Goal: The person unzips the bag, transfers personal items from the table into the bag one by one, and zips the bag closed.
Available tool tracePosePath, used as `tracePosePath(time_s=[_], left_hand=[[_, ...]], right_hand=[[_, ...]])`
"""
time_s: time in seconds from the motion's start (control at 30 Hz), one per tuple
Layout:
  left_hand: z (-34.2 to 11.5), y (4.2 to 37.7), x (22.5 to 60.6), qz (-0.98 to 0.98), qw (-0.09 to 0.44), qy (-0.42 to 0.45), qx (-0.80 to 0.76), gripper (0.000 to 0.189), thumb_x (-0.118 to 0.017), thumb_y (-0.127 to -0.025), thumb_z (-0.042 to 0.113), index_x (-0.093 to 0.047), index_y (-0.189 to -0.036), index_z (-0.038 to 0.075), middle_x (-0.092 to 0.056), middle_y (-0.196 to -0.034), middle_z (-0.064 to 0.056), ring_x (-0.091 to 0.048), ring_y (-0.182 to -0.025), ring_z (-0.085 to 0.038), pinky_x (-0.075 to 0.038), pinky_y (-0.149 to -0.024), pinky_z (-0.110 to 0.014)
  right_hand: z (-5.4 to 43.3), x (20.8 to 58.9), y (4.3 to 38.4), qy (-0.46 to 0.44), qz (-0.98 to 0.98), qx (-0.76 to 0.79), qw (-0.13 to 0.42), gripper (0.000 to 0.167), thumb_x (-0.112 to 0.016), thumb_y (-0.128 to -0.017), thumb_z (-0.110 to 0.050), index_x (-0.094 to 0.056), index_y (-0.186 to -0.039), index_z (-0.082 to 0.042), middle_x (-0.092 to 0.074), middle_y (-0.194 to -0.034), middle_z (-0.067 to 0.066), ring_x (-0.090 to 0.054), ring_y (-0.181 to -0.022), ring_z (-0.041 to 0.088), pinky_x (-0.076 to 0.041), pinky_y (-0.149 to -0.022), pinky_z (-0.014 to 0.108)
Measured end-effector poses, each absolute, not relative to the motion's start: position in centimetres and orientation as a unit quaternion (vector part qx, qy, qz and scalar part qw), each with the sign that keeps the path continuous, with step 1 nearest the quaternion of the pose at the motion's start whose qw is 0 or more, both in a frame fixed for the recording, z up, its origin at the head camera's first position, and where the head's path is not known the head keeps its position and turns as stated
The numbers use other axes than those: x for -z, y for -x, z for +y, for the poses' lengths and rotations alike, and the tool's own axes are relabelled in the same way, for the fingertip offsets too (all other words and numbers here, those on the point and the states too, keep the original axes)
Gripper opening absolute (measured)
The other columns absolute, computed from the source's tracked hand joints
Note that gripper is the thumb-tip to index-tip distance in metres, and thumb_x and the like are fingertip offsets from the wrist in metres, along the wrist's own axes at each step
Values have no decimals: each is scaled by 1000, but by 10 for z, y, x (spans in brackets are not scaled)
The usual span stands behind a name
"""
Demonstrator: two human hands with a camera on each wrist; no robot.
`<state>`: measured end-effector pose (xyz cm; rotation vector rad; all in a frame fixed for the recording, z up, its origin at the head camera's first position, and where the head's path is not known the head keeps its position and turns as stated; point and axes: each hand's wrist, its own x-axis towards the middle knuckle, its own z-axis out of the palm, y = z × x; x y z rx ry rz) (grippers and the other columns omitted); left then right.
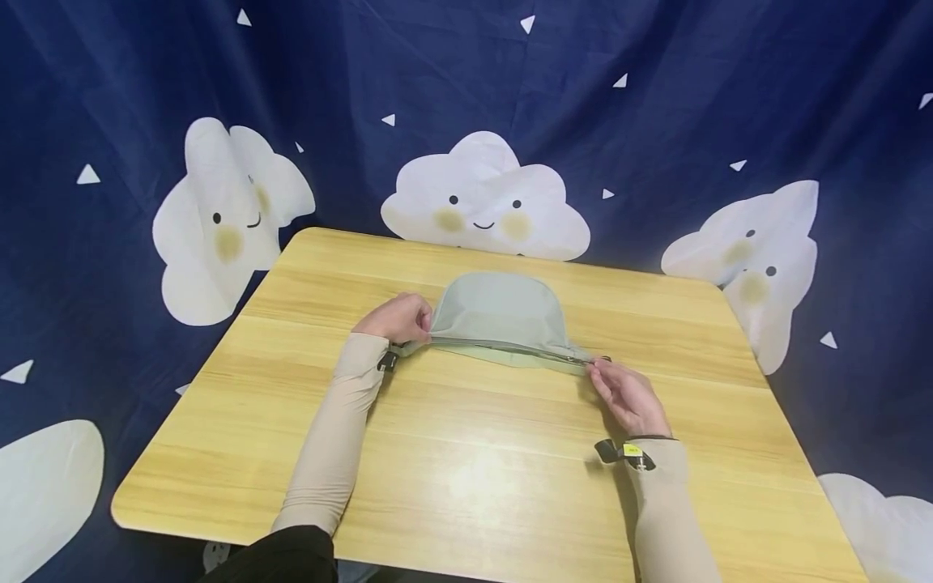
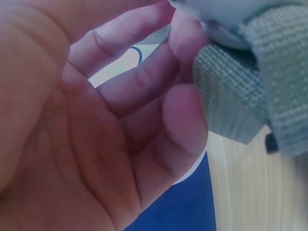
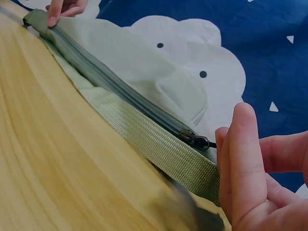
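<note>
A pale green waist bag [image 1: 503,308] lies on the table, its rounded side toward the back. My left hand [image 1: 399,317] pinches the bag's left end near the webbing strap [image 2: 226,96], which shows beside the curled fingers in the left wrist view. Along the bag's near edge runs a dark zipper [image 3: 120,89], which looks closed along its visible length. Its black slider [image 3: 195,139] sits at the right end. Between thumb and fingers, my right hand [image 1: 628,397] pinches the zipper pull; the fingers hide most of that pull.
The bag and both forearms are over a light wooden table [image 1: 466,461] with rounded corners. Behind it hangs a dark blue curtain [image 1: 452,73] printed with clouds and small triangles. Black straps [image 1: 607,451] hang at the wrists.
</note>
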<state>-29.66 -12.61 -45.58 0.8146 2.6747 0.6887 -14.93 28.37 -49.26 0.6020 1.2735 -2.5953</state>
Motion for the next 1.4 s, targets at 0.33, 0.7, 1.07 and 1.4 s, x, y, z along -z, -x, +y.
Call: tracePosePath(time_s=[0.33, 0.7, 1.07, 1.4], left_hand=[[-127, 296, 457, 921, 133, -274, -243, 23, -83, -80, 9, -64, -69, 13, -60, -71, 3, -53, -67, -14, -44, -65, -27], [-128, 294, 457, 922, 140, -264, -245, 22, -84, -81, 10, -66, -70, 14, -61, -71, 3, -55, -68, -15, -45, -65, -28], [-130, 297, 459, 923, 135, -265, -246, 21, -86, -78, 13, -66, -74, 14, -63, -76, 2, -56, -71, -15, -46, -67, -28], [-138, 298, 458, 918, 108, -261, -277, 23, -82, -86, 29, -68, -92, 12, -67, -89, -3, -60, -81, -19, -50, -76, -34]], right_hand=[[288, 489, 145, -201, 440, 868, 110, 23, -53, -103, 2, -74, -101, -5, -69, -109, 5, -73, -97, 10, -55, -91, 14], [291, 494, 146, -186, 448, 866, 124, 21, -56, -101, 2, -77, -99, -3, -74, -100, 8, -75, -91, 11, -57, -83, 15], [296, 494, 148, -160, 511, 832, 142, 20, -56, -102, 0, -76, -100, -6, -77, -94, 7, -75, -86, 11, -60, -82, 19], [305, 463, 148, -163, 632, 754, 76, 14, -63, -102, -11, -75, -95, -17, -75, -83, -3, -71, -71, 6, -59, -69, 18]])
